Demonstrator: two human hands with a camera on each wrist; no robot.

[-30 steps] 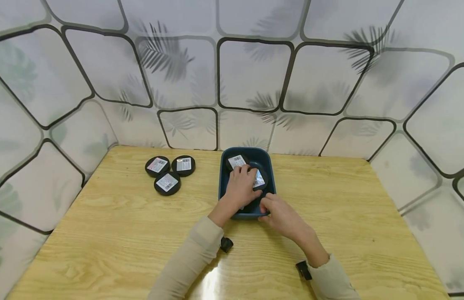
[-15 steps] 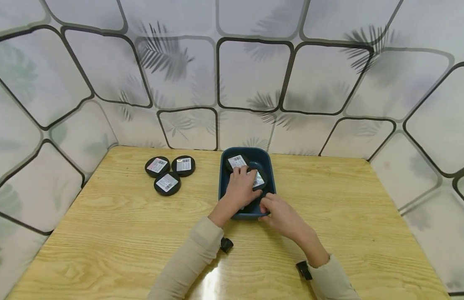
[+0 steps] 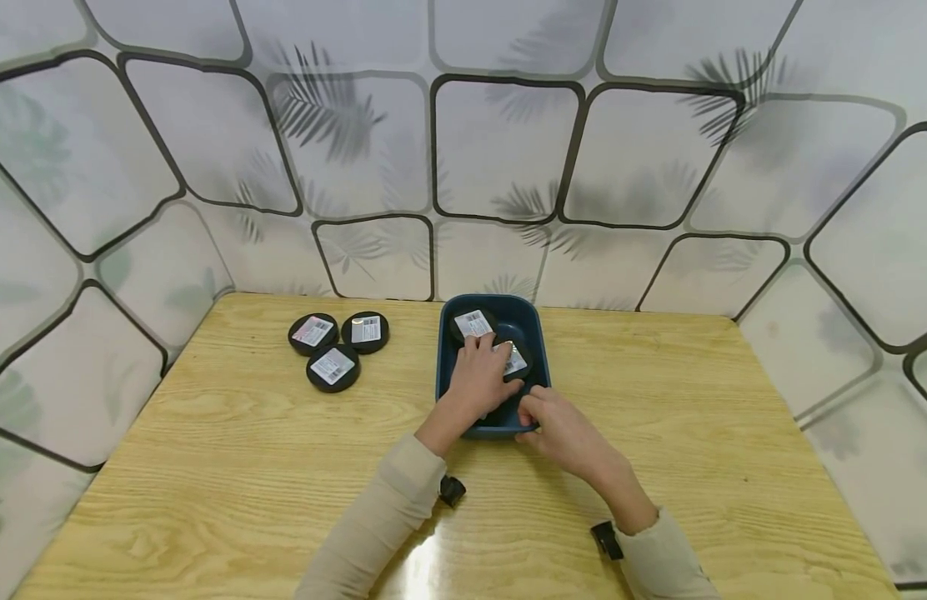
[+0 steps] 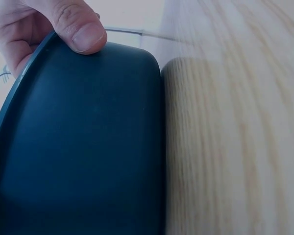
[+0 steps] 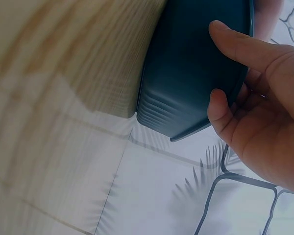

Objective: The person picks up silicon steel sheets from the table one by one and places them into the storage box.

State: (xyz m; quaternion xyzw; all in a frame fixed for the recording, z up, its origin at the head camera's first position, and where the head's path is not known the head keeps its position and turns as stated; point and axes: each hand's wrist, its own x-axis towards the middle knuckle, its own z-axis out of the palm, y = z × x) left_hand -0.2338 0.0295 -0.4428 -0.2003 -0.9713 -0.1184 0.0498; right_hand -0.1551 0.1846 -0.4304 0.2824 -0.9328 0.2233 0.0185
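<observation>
Dark-blue rounded tub under both hands, smooth outer wall. Right hand grips tub's near rim at right corner. Left hand reaches inside, over black discs with pale barcode labels; whether pinching one, cannot tell, palm hides grip. Three matching loose discs clustered well left of left hand. Wrist views show right thumb against outer wall, barely visible from head; discs appear in head view only.

Reads evenly bright in head view, with glare on near tabletop. Looks dim, bluish and hazy in both wrist views, darkest on tub.
</observation>
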